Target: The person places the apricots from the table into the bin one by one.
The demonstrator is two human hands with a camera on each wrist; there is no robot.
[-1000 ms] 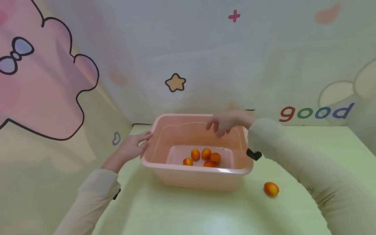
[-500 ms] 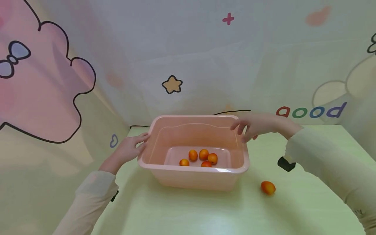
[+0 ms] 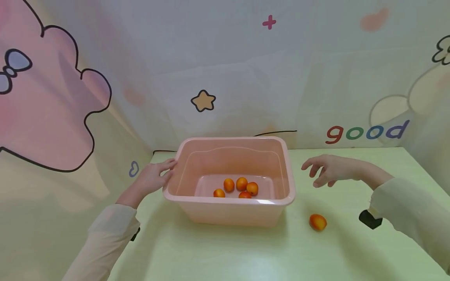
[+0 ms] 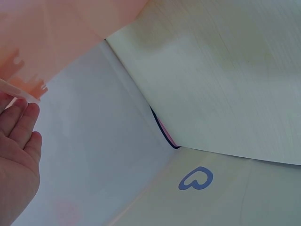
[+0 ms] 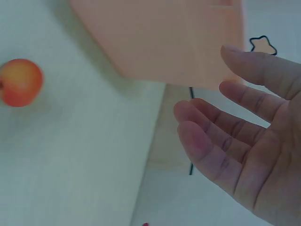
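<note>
A pink plastic basin (image 3: 232, 212) stands on the pale green table, with several small orange-red fruits (image 3: 229, 185) that look like apricots on its floor. One more such fruit (image 3: 318, 222) lies on the table to the basin's right. My left hand (image 3: 152, 177) touches the basin's left rim; the left wrist view shows its fingers (image 4: 22, 120) nearly straight against the rim's underside, the thumb out of sight there. Right of the basin, my right hand (image 3: 332, 169) hovers beyond the loose fruit, fingers apart and loosely bent, holding nothing. In the right wrist view that fruit (image 5: 21, 82) is at the left.
A printed cloth backdrop (image 3: 242, 82) hangs behind the table and along its left side. The table surface (image 3: 225, 249) extends in front of the basin and to its right. Dark wrist-worn devices show near both sleeves (image 3: 400, 210).
From above the basin's inside, my right hand has moved right, past the rim, to over the table. The left hand stays at the left rim. The fruits keep their places; the head view shifts slightly.
</note>
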